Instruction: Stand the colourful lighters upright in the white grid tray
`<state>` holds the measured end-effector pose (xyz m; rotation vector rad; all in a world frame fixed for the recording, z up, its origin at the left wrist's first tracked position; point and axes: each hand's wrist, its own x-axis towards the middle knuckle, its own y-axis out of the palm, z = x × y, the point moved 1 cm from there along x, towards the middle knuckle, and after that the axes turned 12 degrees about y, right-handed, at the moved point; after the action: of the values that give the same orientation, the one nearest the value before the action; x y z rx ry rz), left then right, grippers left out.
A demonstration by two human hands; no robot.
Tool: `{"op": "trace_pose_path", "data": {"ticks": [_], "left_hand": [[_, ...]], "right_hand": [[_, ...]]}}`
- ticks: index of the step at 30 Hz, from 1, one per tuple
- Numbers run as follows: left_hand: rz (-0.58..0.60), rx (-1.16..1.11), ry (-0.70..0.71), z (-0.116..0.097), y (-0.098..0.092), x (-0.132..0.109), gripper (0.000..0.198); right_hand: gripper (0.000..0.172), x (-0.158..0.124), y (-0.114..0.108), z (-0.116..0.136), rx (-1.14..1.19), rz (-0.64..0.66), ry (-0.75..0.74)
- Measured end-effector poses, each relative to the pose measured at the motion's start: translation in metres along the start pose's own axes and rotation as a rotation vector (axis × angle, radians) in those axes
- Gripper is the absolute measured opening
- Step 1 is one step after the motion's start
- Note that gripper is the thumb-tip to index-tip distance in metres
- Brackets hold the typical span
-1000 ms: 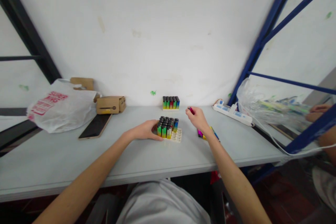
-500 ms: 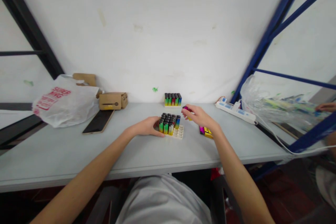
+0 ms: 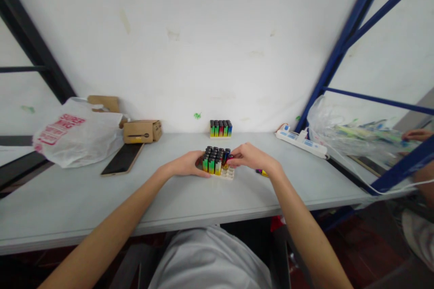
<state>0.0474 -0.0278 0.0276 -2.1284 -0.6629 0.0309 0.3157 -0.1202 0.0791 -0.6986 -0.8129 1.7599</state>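
Note:
A white tray (image 3: 228,174) stands on the grey table, with several colourful black-topped lighters (image 3: 211,163) upright in it and bare sockets at its right front. My left hand (image 3: 190,164) is wrapped round the tray's left side, thumb at the front. Between the fingers of my right hand (image 3: 244,155) is a red-purple lighter (image 3: 230,158), held at the tray's right part beside a blue one. Partly hidden by my right wrist, more lighters (image 3: 261,172) lie on the table.
A second full rack of lighters (image 3: 221,129) stands by the wall. Leftward are a phone (image 3: 122,159), a cardboard box (image 3: 142,131) and a plastic bag (image 3: 79,132). A power strip (image 3: 301,141) lies at the right, where another person's hand (image 3: 417,135) shows near clear plastic bags.
My right hand has moved left and down with the lighter, from beyond the tray's right side to its sockets. My left hand remains at the tray. The view has shifted slightly.

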Motion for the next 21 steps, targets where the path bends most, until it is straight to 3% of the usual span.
{"op": "trace_pose_path", "data": {"ticks": [3,8,11,13,16,21], "left_hand": [[-0.005,-0.005,0.002,-0.001,0.0,0.0,0.07],[-0.004,-0.015,-0.003,-0.004,0.0,0.0,0.071],[0.004,-0.014,-0.008,-0.004,0.0,0.0,0.071],[0.006,-0.002,-0.009,-0.003,-0.001,0.0,0.07],[0.017,0.008,-0.009,-0.001,-0.001,0.001,0.068],[0.058,0.041,-0.051,0.001,0.0,0.001,0.069]], "right_hand": [[0.03,0.004,0.005,0.001,-0.027,0.024,0.015],[0.034,0.006,0.011,0.007,-0.216,-0.047,0.178],[0.029,0.003,0.007,0.003,-0.205,0.015,0.166],[0.024,-0.003,-0.004,-0.006,-0.164,0.006,0.162],[0.019,-0.018,-0.03,-0.029,-0.197,-0.127,0.269],[0.028,-0.048,-0.069,-0.079,-0.31,-0.182,0.699]]}}
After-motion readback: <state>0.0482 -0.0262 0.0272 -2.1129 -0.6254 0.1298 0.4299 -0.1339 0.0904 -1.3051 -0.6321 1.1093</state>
